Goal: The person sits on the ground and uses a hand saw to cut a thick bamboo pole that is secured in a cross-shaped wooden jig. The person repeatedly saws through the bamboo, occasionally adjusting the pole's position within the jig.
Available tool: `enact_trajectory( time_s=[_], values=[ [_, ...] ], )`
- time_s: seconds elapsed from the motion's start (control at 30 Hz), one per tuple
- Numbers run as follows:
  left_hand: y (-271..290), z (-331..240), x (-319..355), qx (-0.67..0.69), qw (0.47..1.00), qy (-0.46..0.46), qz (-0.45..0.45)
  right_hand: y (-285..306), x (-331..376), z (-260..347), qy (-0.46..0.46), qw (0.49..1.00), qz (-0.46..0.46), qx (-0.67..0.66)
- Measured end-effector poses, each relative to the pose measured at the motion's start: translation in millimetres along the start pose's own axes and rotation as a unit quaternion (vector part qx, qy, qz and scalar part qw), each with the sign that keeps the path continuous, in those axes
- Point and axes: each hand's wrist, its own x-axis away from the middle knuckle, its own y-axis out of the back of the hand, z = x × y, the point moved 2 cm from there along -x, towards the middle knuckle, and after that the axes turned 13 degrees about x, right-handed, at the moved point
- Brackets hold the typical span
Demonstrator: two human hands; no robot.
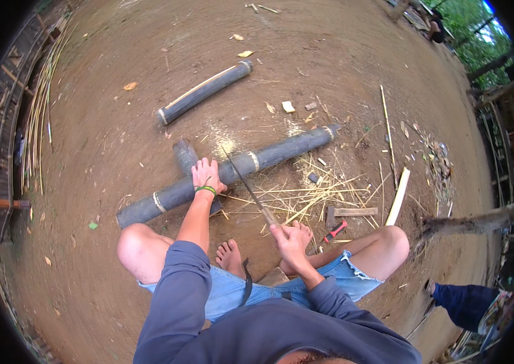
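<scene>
A thick dark bamboo pole (284,151) with pale rings at its joints lies slantwise before me. It rests across a shorter bamboo piece (185,156). My left hand (207,175) presses down on the pole, fingers curved over its top. My right hand (291,244) is closed round the wooden handle of a narrow saw (246,184). The saw's dark blade reaches over the pole, just right of my left hand; whether it touches the bamboo I cannot tell. Pale sawdust (225,145) lies on the ground beyond the blade.
Another bamboo section (205,91) lies farther off. Split strips (330,193) are scattered right of the saw. Near my right leg are a wooden-handled hammer-like tool (354,212) and a red-handled tool (335,231). A person's dark-clothed leg (463,303) shows at lower right.
</scene>
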Motion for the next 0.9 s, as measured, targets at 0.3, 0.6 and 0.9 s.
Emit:
enact_trajectory(
  time_s=[0.3, 0.6, 0.9],
  values=[
    [-2.9, -4.8, -0.6, 0.038, 0.997, 0.029, 0.065, 7.6, -15.5, -25.0, -0.018, 0.996, 0.029, 0.086],
    [2.5, -0.8, 0.4, 0.037, 0.997, 0.022, 0.056, 5.1, -15.8, -19.8, -0.043, 0.992, 0.078, 0.091],
    [8.0, -19.0, -9.7, 0.043, 0.996, 0.012, 0.071, -14.8, -14.0, -21.6, 0.044, 0.978, 0.06, -0.195]
  ],
)
